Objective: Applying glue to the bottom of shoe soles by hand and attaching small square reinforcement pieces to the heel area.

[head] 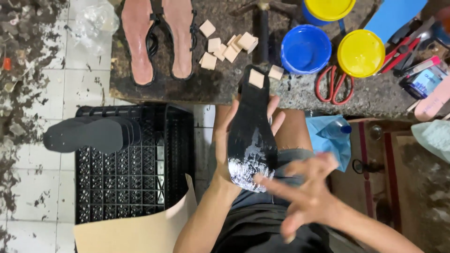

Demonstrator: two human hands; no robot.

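- Landmark: I take the black sole [250, 131], which stands lengthwise over my lap with its toe end on the front edge of the workbench [206, 89].
- On the sole's toe end: one small tan square block [256, 78]; a second block [276, 72] lies on the bench just right of it.
- Up and left of the sole: a loose heap of tan blocks [227, 47], and beyond them a pair of pink-lined sandals [157, 37] with black straps.
- Just above the sole: a dark upright metal post [262, 28], close to the toe end.
- Right of the sole, on the bench: an open blue round tub [305, 49], a tub with a yellow lid [360, 52], another yellow-lidded blue tub [328, 9] at the top edge, and red-handled scissors [333, 84].
- Left of the sole: a black plastic crate [133, 164] carrying a stack of dark flat soles [89, 133]; a sheet of brown card [140, 229] leans over its near corner.
- Right of the sole, below the bench: a blue plastic bag [330, 140] with a capped bottle inside.
- My left hand [225, 145]: wrapped under the sole, fingers showing past both edges, gripping it.
- My right hand [307, 192]: spread wide, holding nothing, blurred; a fingertip touches the wet, shiny white smear on the sole's heel end.
- Far right: a flat package with a pink edge [424, 79]; too small to describe further.
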